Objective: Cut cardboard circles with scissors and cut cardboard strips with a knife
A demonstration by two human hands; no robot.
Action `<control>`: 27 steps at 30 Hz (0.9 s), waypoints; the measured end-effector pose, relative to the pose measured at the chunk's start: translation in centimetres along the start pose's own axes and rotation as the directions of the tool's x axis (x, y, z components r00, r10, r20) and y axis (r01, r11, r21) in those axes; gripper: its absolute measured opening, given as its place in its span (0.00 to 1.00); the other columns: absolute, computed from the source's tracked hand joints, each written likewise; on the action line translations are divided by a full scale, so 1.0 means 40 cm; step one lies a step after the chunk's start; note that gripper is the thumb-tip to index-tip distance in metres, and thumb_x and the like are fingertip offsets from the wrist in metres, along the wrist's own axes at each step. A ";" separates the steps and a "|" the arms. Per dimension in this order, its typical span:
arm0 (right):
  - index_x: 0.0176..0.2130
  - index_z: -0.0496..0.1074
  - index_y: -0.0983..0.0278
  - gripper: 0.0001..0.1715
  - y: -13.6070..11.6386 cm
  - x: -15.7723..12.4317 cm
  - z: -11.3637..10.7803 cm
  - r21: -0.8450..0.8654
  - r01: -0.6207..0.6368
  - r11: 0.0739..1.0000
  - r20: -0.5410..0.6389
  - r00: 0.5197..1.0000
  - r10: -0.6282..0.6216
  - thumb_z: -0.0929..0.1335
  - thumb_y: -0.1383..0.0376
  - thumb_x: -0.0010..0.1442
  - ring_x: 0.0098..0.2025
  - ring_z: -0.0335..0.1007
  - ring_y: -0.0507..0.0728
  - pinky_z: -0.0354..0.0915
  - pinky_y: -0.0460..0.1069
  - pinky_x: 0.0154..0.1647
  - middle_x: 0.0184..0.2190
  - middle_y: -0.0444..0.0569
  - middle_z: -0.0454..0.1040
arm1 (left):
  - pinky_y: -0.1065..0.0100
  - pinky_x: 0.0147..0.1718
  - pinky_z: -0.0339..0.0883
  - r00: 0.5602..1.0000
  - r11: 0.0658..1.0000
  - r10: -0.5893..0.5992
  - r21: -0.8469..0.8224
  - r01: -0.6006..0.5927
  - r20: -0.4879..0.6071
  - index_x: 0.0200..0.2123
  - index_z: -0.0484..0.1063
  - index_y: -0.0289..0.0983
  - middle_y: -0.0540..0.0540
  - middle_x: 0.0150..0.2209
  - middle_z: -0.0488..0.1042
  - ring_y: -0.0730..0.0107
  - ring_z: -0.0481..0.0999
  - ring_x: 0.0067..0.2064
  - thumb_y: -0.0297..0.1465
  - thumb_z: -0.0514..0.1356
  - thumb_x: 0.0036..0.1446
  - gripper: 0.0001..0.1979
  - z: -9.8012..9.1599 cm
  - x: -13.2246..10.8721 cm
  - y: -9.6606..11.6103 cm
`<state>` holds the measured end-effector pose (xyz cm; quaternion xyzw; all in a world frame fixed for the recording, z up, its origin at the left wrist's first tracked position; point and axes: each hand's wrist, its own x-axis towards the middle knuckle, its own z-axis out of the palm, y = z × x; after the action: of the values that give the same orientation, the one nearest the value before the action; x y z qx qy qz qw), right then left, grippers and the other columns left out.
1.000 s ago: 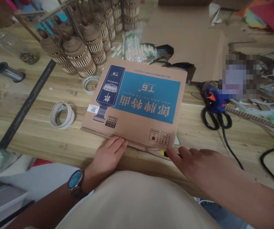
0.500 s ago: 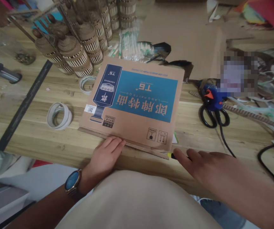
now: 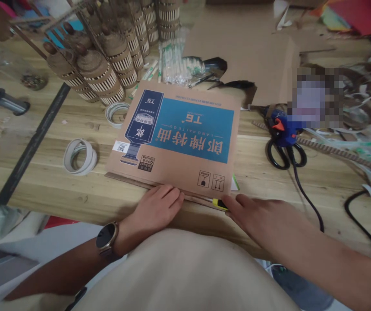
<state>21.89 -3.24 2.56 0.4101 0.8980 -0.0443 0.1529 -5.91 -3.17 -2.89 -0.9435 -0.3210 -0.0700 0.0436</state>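
A flat piece of printed cardboard [image 3: 179, 172] lies on the wooden table in front of me, its blue panel and lettering upside down. Along its near edge runs a narrow cardboard strip [image 3: 125, 179]. My left hand [image 3: 158, 207], with a watch on the wrist, presses on this near edge, fingers laid down and close together. My right hand [image 3: 256, 214] is closed round a yellow and black utility knife [image 3: 219, 204]. The knife points left along the strip at the near right corner, its thin blade by the cardboard. Most of its handle is hidden under my fingers.
Rolls of tape [image 3: 80, 157] stand left of the cardboard, near a black spool [image 3: 7, 101]. Several bamboo lanterns [image 3: 99, 73] and packed sticks [image 3: 175, 60] are behind. A blue glue gun [image 3: 282, 127] with a black cord lies right, before a heap of strips [image 3: 363, 95].
My right hand has moved left with the utility knife along the near edge, and more of the knife shows. My left hand has slid slightly right along the edge.
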 end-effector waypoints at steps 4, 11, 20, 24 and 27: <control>0.48 0.71 0.64 0.27 -0.016 0.029 -0.038 -0.060 0.026 0.998 0.187 0.982 -0.014 0.65 0.83 0.50 0.22 0.73 0.55 0.36 0.48 0.19 0.26 0.45 0.76 | 0.65 0.36 0.68 0.999 0.998 0.029 -0.055 -0.028 0.029 0.48 0.72 0.32 0.42 0.39 0.77 0.64 0.74 0.41 0.24 0.48 0.71 0.13 0.014 0.014 0.003; 0.46 0.71 0.64 0.28 -0.016 0.022 -0.045 -0.148 0.084 0.985 0.139 0.988 -0.063 0.64 0.83 0.47 0.21 0.73 0.56 0.35 0.49 0.20 0.24 0.46 0.74 | 0.66 0.33 0.67 0.999 0.997 -0.022 -0.078 0.025 0.043 0.44 0.73 0.33 0.44 0.37 0.77 0.64 0.74 0.40 0.24 0.51 0.70 0.11 0.019 0.024 0.013; 0.38 0.70 0.60 0.24 0.059 -0.088 -0.022 -0.096 0.045 0.994 0.075 0.996 -0.038 0.63 0.84 0.48 0.19 0.68 0.55 0.45 0.51 0.21 0.22 0.43 0.72 | 0.67 0.35 0.70 1.000 0.999 -0.025 -0.027 0.025 0.015 0.45 0.74 0.34 0.45 0.38 0.78 0.66 0.75 0.42 0.23 0.52 0.68 0.11 0.013 0.021 0.012; 0.39 0.70 0.59 0.27 0.097 -0.137 0.000 -0.056 0.042 0.998 0.085 0.996 -0.037 0.63 0.85 0.47 0.20 0.70 0.56 0.49 0.50 0.22 0.24 0.43 0.73 | 0.69 0.36 0.69 0.993 1.000 -0.028 -0.004 0.028 -0.112 0.42 0.75 0.34 0.47 0.36 0.80 0.67 0.76 0.40 0.23 0.52 0.69 0.11 0.011 0.025 0.014; 0.42 0.71 0.59 0.29 0.108 -0.153 0.007 -0.002 0.029 1.000 0.127 0.991 -0.028 0.62 0.86 0.47 0.22 0.73 0.57 0.51 0.50 0.23 0.26 0.44 0.75 | 0.68 0.36 0.70 0.993 1.000 -0.020 0.017 0.022 -0.118 0.44 0.75 0.34 0.46 0.38 0.80 0.67 0.76 0.42 0.22 0.52 0.69 0.11 0.013 0.020 0.014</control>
<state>28.98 -4.88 4.40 0.3932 0.8923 -0.0709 0.2100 -4.89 -3.06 -3.31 -0.9338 -0.3285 -0.1230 0.0706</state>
